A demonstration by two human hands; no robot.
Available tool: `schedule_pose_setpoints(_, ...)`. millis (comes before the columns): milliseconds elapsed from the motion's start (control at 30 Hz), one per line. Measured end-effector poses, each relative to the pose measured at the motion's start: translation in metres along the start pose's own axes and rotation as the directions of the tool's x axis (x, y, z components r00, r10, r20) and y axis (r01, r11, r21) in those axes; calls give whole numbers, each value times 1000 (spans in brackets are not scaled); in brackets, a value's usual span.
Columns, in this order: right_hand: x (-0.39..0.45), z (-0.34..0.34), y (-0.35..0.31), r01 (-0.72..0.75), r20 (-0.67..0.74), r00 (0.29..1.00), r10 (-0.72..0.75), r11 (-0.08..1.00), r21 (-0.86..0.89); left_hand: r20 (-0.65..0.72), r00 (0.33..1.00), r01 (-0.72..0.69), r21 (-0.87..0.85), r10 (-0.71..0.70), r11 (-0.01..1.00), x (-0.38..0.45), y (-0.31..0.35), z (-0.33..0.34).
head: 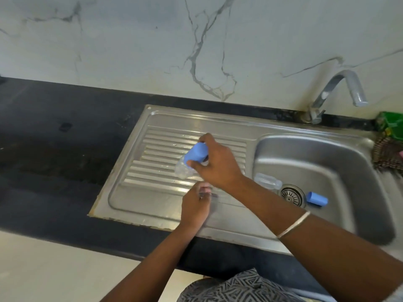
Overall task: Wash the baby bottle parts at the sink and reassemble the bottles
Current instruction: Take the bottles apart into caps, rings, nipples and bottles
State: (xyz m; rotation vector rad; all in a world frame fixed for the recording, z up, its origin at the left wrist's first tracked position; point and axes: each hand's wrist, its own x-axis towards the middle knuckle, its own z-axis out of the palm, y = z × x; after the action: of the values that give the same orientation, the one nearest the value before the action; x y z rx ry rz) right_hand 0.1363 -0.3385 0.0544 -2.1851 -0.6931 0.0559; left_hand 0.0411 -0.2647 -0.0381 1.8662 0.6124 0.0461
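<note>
A single head-worn view looks steeply down and forward, close over the steel sink (322, 214), its draining board (152, 192) and the dark counter (54, 149); the wide lens probably bends the edges.

Soft even daylight, mild glare on drainboard (174, 149) — edges bowed, perhaps motion-blurred

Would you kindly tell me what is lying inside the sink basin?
In the sink basin: a clear bottle and a blue cap flanking the drain. The right forearm covers its near-left corner.
</note>
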Motion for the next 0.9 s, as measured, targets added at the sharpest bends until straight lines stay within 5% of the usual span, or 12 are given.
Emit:
schedule_pose_setpoints(200, -38, -57, 55, -298, -230, 922, 313, 950, 98, -94, 988, -127, -28, 124, 991, 1, 12, 17)
schedule_pose_setpoints(300, -67, -70, 75, -423, -290, 854, 432, 901, 98, -32, 957, -286, 57, 288, 956, 1, 26, 34)
schedule_pose_setpoints(467, -105, -82, 94, -541, -222, 771, 597, 798, 266, 219, 773, -621, 451, 596, 640, -1, 52, 63)
schedule_pose_setpoints(733, -133, -108, 132, -633, -7, 640, 768, 533, 561, 503, 649, -753, 533, 571, 386, -10, 66, 104)
schedule_pose_setpoints(900, -137, -119, 162, -776, -85, 555, 827, 552, 305, 564, 638, -766, 537, 524, 355, -17, 77, 133)
